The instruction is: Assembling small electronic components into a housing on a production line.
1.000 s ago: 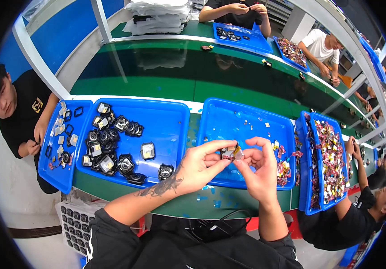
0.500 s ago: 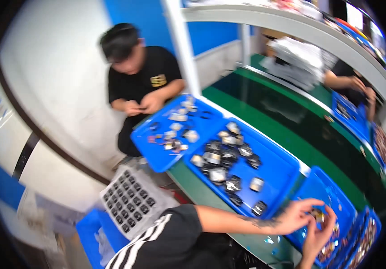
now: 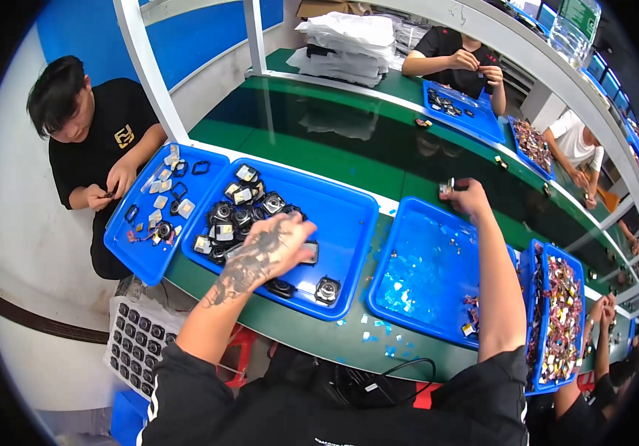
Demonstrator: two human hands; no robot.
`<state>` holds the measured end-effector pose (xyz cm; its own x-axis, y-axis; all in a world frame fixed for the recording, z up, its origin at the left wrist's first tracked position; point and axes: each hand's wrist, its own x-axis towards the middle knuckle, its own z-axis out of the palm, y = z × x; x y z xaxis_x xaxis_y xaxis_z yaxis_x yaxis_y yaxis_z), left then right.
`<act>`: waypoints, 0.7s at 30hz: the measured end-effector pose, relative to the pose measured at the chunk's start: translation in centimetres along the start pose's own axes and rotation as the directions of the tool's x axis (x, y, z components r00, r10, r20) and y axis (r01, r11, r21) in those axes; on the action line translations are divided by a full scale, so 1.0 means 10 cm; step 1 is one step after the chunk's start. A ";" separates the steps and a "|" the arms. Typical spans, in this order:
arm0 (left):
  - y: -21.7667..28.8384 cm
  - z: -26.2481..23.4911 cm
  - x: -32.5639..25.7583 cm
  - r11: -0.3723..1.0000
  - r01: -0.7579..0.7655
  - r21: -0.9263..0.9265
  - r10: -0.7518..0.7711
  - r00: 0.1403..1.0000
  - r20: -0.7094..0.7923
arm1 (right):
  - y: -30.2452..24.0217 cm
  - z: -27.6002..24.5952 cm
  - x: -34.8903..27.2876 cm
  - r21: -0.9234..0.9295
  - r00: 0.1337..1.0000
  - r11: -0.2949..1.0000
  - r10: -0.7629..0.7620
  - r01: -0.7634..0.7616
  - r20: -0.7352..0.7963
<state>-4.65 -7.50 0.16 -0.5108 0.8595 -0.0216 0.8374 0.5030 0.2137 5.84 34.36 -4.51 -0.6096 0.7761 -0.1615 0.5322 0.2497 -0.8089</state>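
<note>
The right hand [image 3: 472, 197], stretched out over the green belt [image 3: 379, 175], has its fingertips drawn together on a small pale-and-dark electronic piece [image 3: 447, 189], which sits at its nine o'clock. The left hand [image 3: 279, 241] is above the casing tray [image 3: 353, 223], its fingers parted and slightly blurred; no piece shows in its grasp, and whether it touches the casings beneath is hidden.

Taking twelve o'clock as straight away from the wearer, black watch-like casings [image 3: 243, 217] crowd the left hand from nine to twelve, some with pale squares facing up. One lone casing [image 3: 327, 290] lies between its four and five, near the tray's near wall. At the right hand's seven is the second tray [image 3: 446, 293], strewn with blue film scraps [image 3: 403, 293] and holding a small cluster of pieces [image 3: 471, 320] at its right end. At its five, a stacked tray is heaped with small wired parts [image 3: 563, 312]. On the belt, one piece [image 3: 423, 123] lies at its eleven and another [image 3: 500, 161] at its one.

Farther out, at the left hand's ten, a co-worker's hands [image 3: 120, 178] work beside a tray of black frames [image 3: 200, 168].

Judging by the lie of things, the work is midway: one piece is out at the belt, while many casings remain in their tray.
</note>
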 end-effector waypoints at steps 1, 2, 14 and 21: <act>-0.09 0.18 -0.05 0.994 -0.075 0.076 0.078 0.997 -0.029 | 0.05 0.03 0.02 -0.164 1.000 0.986 -0.009 0.005 -0.022; -0.10 0.24 -0.10 0.988 -0.091 0.121 0.092 0.996 -0.003 | 0.08 0.05 0.05 -0.168 1.000 0.986 -0.009 0.007 -0.017; 0.22 -0.21 0.17 0.226 -0.057 -0.973 -0.052 0.996 -0.070 | -0.38 -0.62 -1.10 -0.368 0.910 0.859 -0.408 0.355 -0.072; 0.65 0.09 0.59 -0.373 0.088 -0.924 -0.037 0.993 0.110 | 0.14 -0.76 -2.10 -0.600 0.894 0.671 -0.403 0.435 0.198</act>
<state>-2.08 0.92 0.52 -0.5166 0.8453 -0.1365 -0.5368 -0.1956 0.8207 23.81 22.82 2.06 -0.8752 0.4786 0.0699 0.4446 0.8529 -0.2737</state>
